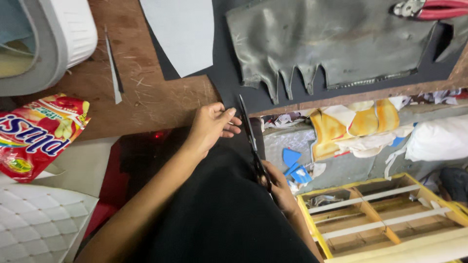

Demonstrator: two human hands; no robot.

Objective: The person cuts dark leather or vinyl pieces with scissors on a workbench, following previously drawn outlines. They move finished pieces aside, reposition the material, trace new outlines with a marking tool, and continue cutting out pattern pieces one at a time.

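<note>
My left hand [212, 125] rests flat on a sheet of black material [214, 204] that hangs from the wooden table edge down over my lap. My right hand [279, 187] grips the handles of black scissors [251, 141], whose blades point up toward the table along the right edge of the black sheet. The blade tips lie just right of my left fingertips.
On the wooden table [141, 92] lie a grey paper pattern [183, 31], a worn grey-green leather piece [331, 41], a thin blade strip [113, 68], red-handled pliers [431, 9] and a red snack bag [36, 134]. A yellow wooden crate [390, 219] and fabric scraps [356, 126] sit on the floor at right.
</note>
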